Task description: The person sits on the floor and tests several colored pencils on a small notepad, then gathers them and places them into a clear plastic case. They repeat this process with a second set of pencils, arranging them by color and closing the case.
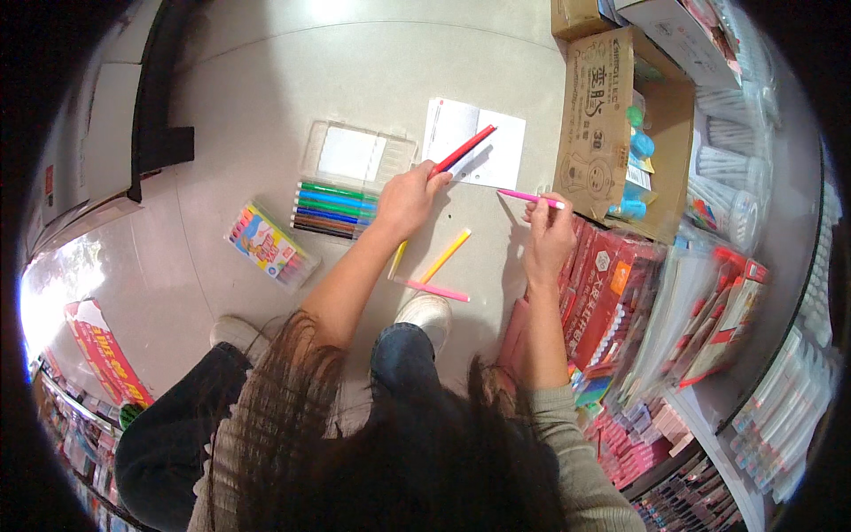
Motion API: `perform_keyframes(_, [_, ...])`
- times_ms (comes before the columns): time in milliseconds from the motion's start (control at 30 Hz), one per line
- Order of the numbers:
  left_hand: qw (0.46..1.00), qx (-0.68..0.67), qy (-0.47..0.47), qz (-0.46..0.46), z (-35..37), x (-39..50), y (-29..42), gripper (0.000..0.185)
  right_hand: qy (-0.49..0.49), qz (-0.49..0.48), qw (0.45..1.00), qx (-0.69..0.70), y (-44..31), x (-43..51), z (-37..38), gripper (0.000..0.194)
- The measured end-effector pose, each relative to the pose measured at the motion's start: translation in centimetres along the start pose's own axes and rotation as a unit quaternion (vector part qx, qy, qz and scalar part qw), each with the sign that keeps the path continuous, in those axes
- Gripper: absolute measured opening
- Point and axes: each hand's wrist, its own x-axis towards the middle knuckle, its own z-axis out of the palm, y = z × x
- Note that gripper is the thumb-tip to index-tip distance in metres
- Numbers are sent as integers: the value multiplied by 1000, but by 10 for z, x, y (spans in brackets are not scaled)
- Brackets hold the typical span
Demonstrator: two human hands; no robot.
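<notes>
My left hand [407, 199] holds a red felt-tip pen [467, 147] over the lower part of a white sheet of paper [452, 126]; a dark shape beside the pen may be a second pen. My right hand [550, 233] grips a pink felt-tip pen [528, 197], its point near the paper's lower right corner. Left of the paper lies an opened clear plastic pen case [311, 156] with green, blue, brown and black pens [332, 211] in a row. Yellow pens [447, 255] and another pink pen [439, 290] lie on the floor between my arms.
A closed pack of felt-tip pens [269, 246] lies left of the case. Close by my right arm are a cardboard box [592, 126], red boxes [602, 279] and stacked plastic packs [665, 319]. My shoe [425, 318] is just below the loose pens. A dark-edged cabinet [113, 133] stands at the left.
</notes>
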Motion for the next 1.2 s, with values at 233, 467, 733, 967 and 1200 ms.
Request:
perform_keyframes(233, [997, -38, 3, 67, -17, -31, 10, 26, 21, 19, 954, 299, -72, 6, -19, 13])
perform_keyframes(467, [990, -129, -33, 48, -26, -52, 17, 19, -104, 7, 946, 307, -109, -2, 1, 14])
perform_keyframes(733, [990, -122, -4, 73, -20, -57, 16, 21, -81, 20, 954, 286, -109, -9, 4, 17])
perform_keyframes(967, [948, -309, -81, -10, -25, -55, 15, 28, -17, 161, 946, 281, -87, 17, -15, 22])
perform_keyframes(1200, [952, -248, -172, -56, -23, -57, 14, 35, -78, 249, 881, 395, -58, 26, 16, 21])
